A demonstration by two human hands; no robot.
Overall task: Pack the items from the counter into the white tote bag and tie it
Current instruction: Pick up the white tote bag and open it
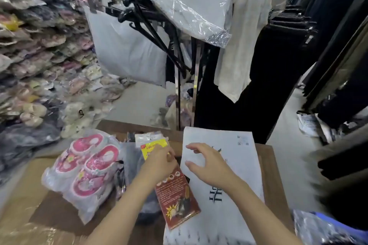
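Red packet (pixel 177 201): left hand (pixel 159 163) clamped | white tote bag (pixel 240 167): right hand (pixel 209 167) fingers (pixel 192 146) apart | slippers (pixel 89 167) alongside

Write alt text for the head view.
A person's left hand grips a red and yellow printed packet while the right hand, fingers spread, is over a white tote bag with dark lettering on a brown counter. A clear plastic bag of pink children's shoes lies to the left.
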